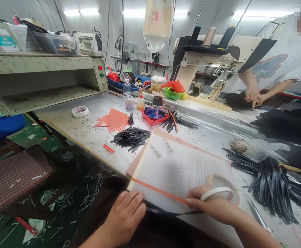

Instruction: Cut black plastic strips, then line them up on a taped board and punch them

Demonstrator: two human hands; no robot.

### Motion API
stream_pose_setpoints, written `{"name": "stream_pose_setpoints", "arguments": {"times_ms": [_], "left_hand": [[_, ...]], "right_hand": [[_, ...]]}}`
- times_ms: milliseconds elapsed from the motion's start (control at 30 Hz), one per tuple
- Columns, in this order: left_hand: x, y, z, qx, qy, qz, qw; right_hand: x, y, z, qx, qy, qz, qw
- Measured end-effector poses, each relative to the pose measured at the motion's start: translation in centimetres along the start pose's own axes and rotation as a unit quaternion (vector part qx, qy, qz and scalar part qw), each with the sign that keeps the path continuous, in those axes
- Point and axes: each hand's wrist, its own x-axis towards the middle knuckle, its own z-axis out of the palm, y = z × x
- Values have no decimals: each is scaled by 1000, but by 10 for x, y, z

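A narrow orange strip (161, 190) runs across the front part of a translucent white board (191, 162). My right hand (212, 203) pinches the strip's right end between thumb and finger. Rolls of tape (219, 193) are at the same hand, a white one looped over its fingers and a tan one just behind. Closed, with its fingers bent and together, my left hand (126, 213) rests by the board's front left corner; its fingertips are hidden. A pale yellow strip (141, 162) lies along the board's left edge. A dark band (163, 210) shows at the front edge.
Black strips lie in a pile (132, 137) behind the board and in a bundle (270, 189) at right, near scissors (260, 215). Orange sheets (113, 120), a tape roll (80, 111) and a red basket (154, 117) with a phone stand farther back. Another person works beyond the sewing machine (220, 55).
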Motion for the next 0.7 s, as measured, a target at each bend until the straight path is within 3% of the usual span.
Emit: {"name": "stream_pose_setpoints", "arguments": {"times_ms": [233,700], "left_hand": [[0,2,0,15,2,-4,1000],[-2,0,1,-2,1,-9,1000]], "right_hand": [[-4,-13,-4,-19,8,6,1000],[-2,-6,-6,2,-17,8,1000]]}}
